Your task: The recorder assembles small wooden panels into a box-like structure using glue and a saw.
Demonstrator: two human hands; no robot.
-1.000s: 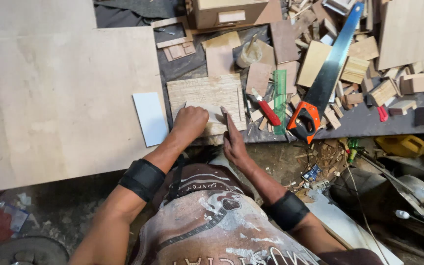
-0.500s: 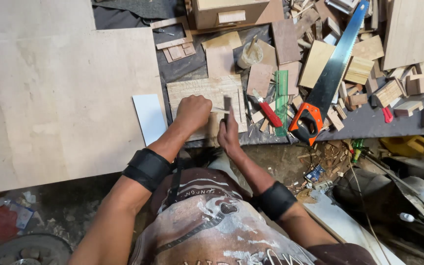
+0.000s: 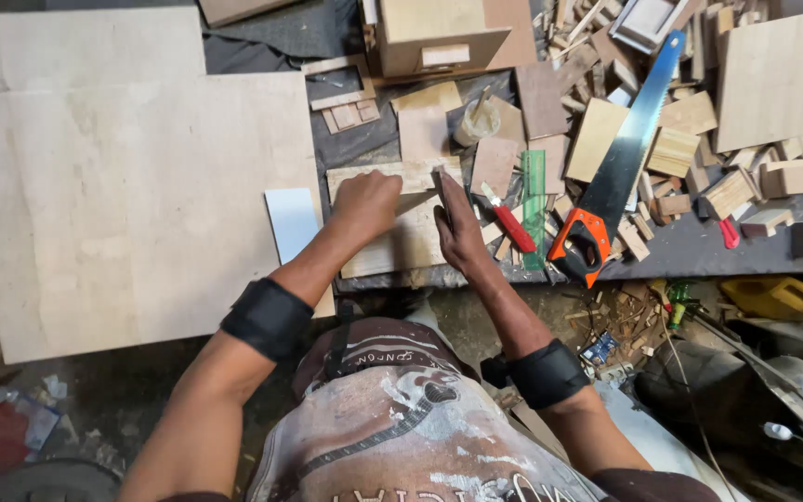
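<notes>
Pale rectangular wooden board (image 3: pixel 401 232) lies on the dark counter (image 3: pixel 699 251). Large plywood sheet (image 3: pixel 132 195) lies left of it. Orange-handled handsaw (image 3: pixel 620 167) lies right, among small wood offcuts (image 3: pixel 690 139).

Under your fingers (image 3: pixel 378 191): matt, pale bare wood board (image 3: pixel 401 237). Right of them: glossy metal saw blade (image 3: pixel 632 139), orange plastic grip.

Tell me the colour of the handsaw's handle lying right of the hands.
Orange with black, on the handsaw handle; the head view shows it clearly.
</notes>
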